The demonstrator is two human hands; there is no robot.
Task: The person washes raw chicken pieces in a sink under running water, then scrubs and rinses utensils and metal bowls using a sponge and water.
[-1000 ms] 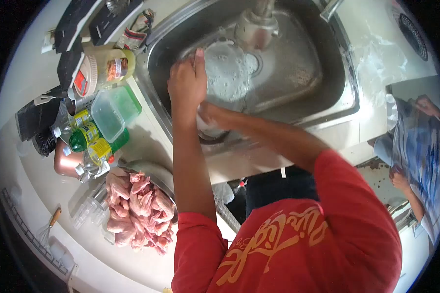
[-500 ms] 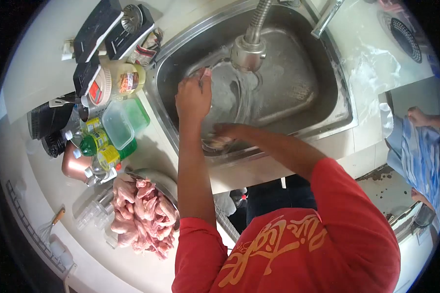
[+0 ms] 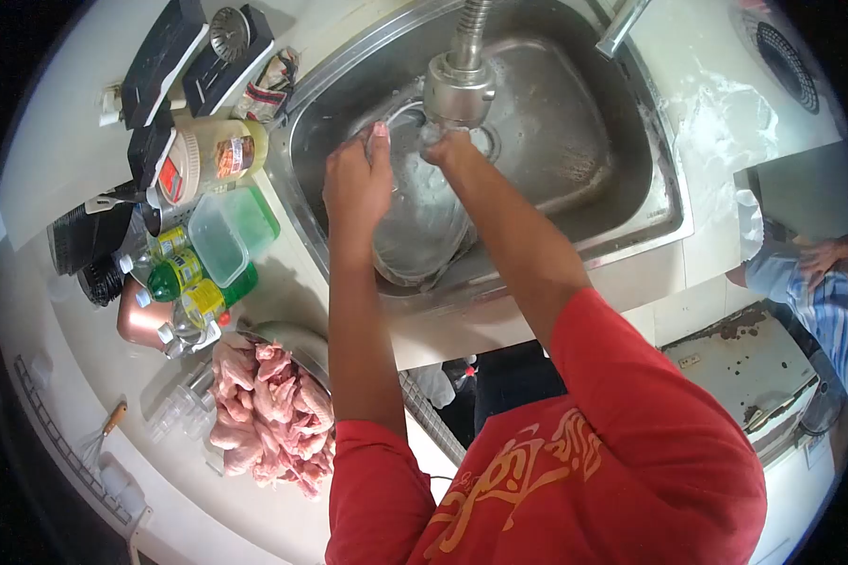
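In the sink (image 3: 575, 104) lies a round, see-through or shiny vessel (image 3: 419, 212), tilted, its exact kind hard to make out. My left hand (image 3: 358, 184) grips its left rim, thumb pointing up. My right hand (image 3: 448, 148) is closed just under the faucet head (image 3: 459, 89), over the vessel's upper right part. What the right hand holds, a pale wet thing, is too small to name.
Left of the sink are a green-lidded container (image 3: 221, 240), a jar (image 3: 212, 155) and several bottles (image 3: 174, 273). Raw chicken pieces (image 3: 269, 410) lie in a metal bowl. Another person's hand (image 3: 824, 259) shows at the far right.
My right hand has moved up from the vessel's lower edge to under the faucet. My left hand stays at the rim. The other person's hand at the right has moved.
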